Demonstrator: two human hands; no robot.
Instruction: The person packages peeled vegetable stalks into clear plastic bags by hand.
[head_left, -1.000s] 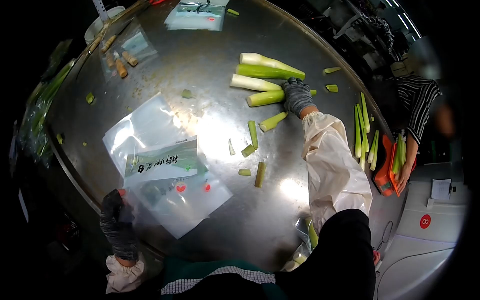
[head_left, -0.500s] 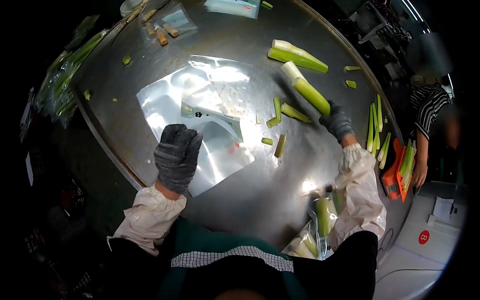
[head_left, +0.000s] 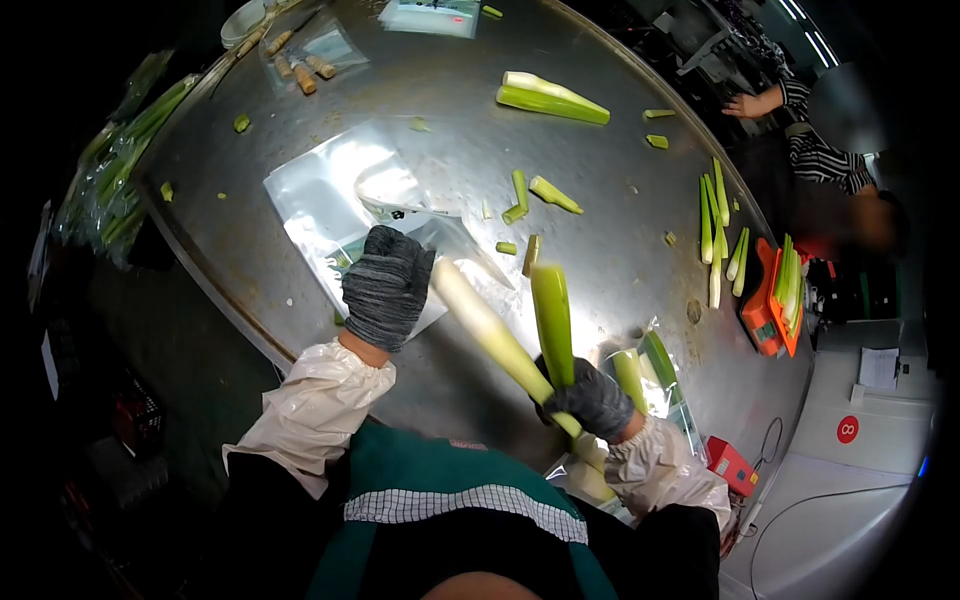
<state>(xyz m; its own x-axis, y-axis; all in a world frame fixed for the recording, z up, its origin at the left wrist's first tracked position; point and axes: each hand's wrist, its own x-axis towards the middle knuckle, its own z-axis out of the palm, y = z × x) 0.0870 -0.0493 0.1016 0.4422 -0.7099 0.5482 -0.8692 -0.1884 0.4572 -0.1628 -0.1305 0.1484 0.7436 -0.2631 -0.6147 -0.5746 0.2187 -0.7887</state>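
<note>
My right hand (head_left: 590, 397), in a dark grey glove, is closed around the lower ends of two thick vegetable stalks. One is a pale stalk (head_left: 490, 335), white turning light green, slanting up to the left; the other is a green stalk (head_left: 552, 315), nearly upright. My left hand (head_left: 388, 288), also gloved, is closed at the edge of a clear plastic bag (head_left: 465, 245), whose near side is raised off the table. The pale stalk's tip is close to the left hand and the bag. More flat clear bags (head_left: 310, 190) lie beneath. The left fingertips are partly hidden.
Two stalks (head_left: 550, 100) and several cut pieces (head_left: 555, 195) lie on the metal table (head_left: 420, 90). Packed stalks (head_left: 640, 375) are near my right arm. Wooden-handled tools (head_left: 303, 70) rest far left. At right stand an orange scale (head_left: 768, 300) and a person in striped sleeves (head_left: 825, 160).
My right hand has brought the two stalks from the table's right side down and left, in front of me. My left hand has shifted slightly right, and the bag's near side has risen.
</note>
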